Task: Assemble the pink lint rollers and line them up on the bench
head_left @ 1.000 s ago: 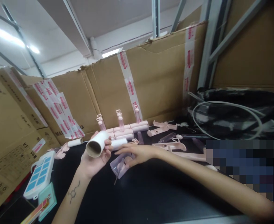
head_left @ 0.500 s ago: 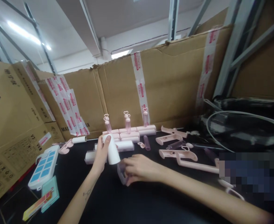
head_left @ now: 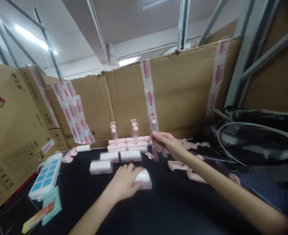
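My left hand [head_left: 125,182] is closed over a white roll [head_left: 143,176] that lies in a clear case [head_left: 146,185] on the black table. My right hand [head_left: 163,143] is raised over the back right of the row, its fingers curled together; what they hold, if anything, is hidden. Just behind its fingertips stands a clear pink tube with a heart-shaped top [head_left: 154,123]. More white rolls in clear cases [head_left: 101,167] lie left of my left hand. Behind them, pink holders [head_left: 116,147] carry upright heart-topped tubes [head_left: 135,133].
Loose pink plastic parts [head_left: 177,165] lie at the right, partly behind my right arm. A purple tube [head_left: 155,154] rests below my right hand. At left are a white power strip [head_left: 45,174] and a teal card [head_left: 52,205]. A cardboard wall [head_left: 188,85] closes the back.
The white roll, upright in my left hand before, now lies in the clear case my right hand was holding. My right hand has moved up and away toward the back right.
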Demonstrator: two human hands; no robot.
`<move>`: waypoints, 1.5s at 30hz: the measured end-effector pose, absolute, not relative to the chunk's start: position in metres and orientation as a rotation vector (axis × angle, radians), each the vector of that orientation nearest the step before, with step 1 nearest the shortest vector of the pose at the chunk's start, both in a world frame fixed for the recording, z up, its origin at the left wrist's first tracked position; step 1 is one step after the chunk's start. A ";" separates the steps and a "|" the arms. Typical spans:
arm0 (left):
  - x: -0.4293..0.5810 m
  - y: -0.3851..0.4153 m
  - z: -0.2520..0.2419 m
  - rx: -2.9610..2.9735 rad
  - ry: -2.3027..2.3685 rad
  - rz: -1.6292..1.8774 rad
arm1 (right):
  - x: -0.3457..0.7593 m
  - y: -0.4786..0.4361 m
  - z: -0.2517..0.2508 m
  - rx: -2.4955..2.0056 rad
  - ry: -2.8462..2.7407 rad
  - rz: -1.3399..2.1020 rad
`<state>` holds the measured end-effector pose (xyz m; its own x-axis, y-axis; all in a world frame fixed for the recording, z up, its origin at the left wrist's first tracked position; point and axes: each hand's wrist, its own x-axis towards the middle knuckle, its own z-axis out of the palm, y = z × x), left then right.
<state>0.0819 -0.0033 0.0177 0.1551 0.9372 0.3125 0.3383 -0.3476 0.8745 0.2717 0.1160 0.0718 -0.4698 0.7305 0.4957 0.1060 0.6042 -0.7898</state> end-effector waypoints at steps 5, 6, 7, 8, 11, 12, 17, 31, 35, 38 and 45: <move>0.072 -0.020 0.001 2.110 1.392 0.797 | 0.252 0.163 0.069 -0.854 -1.914 0.524; 0.063 -0.026 0.000 2.182 1.459 0.700 | 0.245 0.173 0.065 -0.875 -1.919 0.487; 0.052 -0.035 -0.001 2.239 1.538 0.606 | 0.238 0.183 0.060 -0.894 -1.926 0.459; 0.038 -0.045 0.000 2.274 1.627 0.522 | 0.232 0.191 0.056 -0.911 -1.932 0.440; -0.009 -0.079 0.005 2.306 1.882 0.378 | 0.218 0.208 0.042 -0.939 -1.952 0.403; -0.025 -0.089 0.010 2.328 1.954 0.407 | 0.215 0.211 0.038 -0.938 -1.959 0.391; -0.089 -0.088 0.044 2.344 2.313 0.774 | 0.211 0.218 0.036 -0.897 -1.975 0.298; -0.128 0.090 0.001 2.387 2.152 0.686 | 0.297 0.123 0.089 -0.732 -1.942 -0.139; -0.097 0.075 0.021 2.366 2.205 1.169 | 0.305 0.095 0.070 -0.602 -2.110 0.235; -0.032 0.040 0.038 2.301 1.679 1.285 | 0.291 0.072 0.051 -0.513 -2.095 0.706; 0.093 0.006 0.008 1.709 0.858 0.763 | 0.266 0.037 0.018 -0.494 -1.879 1.379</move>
<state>0.0931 0.0063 0.0079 0.5436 0.8352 0.0837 0.1809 -0.2139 0.9600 0.2658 0.0365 0.0181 -0.6508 0.6809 0.3358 -0.1161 0.3478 -0.9303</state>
